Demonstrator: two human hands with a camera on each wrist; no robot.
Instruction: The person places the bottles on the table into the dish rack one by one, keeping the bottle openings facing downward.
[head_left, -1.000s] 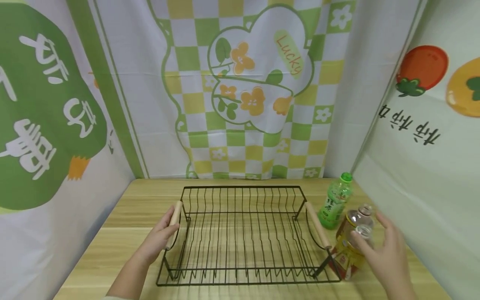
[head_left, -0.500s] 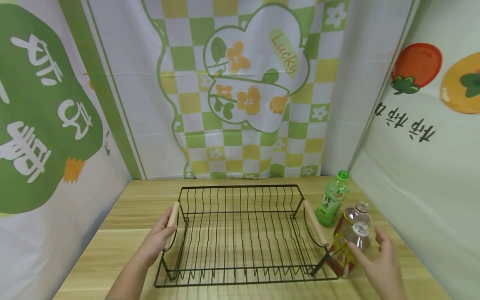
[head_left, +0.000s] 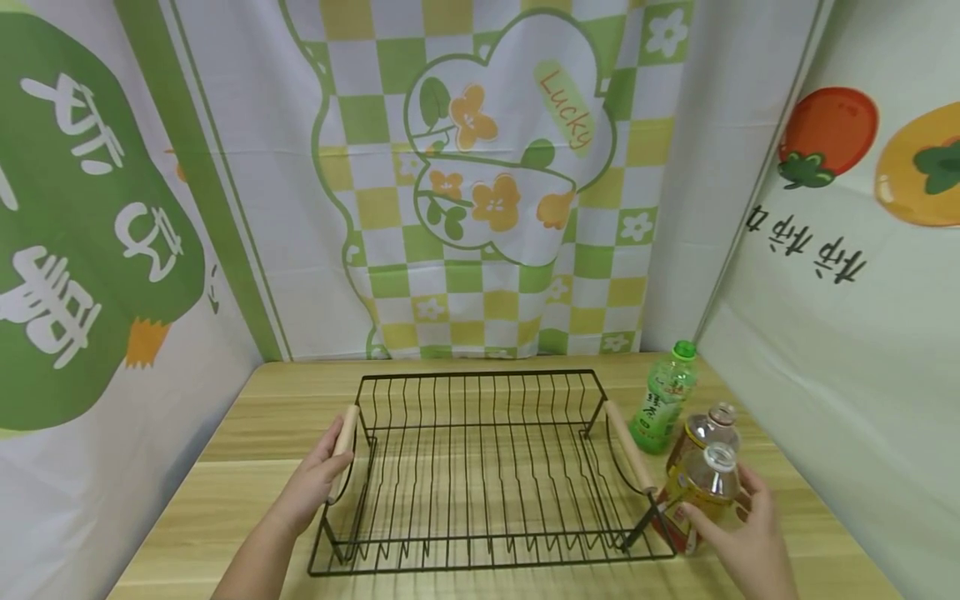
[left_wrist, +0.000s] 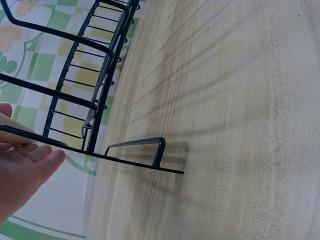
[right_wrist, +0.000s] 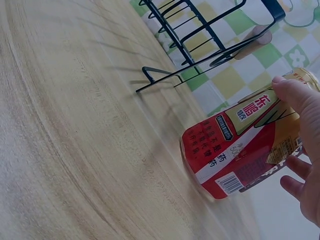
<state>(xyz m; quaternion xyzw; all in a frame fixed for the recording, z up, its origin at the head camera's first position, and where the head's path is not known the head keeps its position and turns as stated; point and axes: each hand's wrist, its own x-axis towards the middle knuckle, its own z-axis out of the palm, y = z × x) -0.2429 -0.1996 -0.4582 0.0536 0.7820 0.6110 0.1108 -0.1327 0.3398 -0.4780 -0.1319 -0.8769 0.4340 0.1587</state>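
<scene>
Your right hand (head_left: 741,533) grips the nearest red-and-yellow bottle (head_left: 705,490) between thumb and fingers, just beside the rack's near right corner. That bottle stands upright, long axis vertical, neck up (as does the green bottle (head_left: 663,407) behind). Your left hand (head_left: 311,482) holds the left wooden handle (head_left: 347,428) of the wire rack (head_left: 480,373), which lies lengthwise left to right.
</scene>
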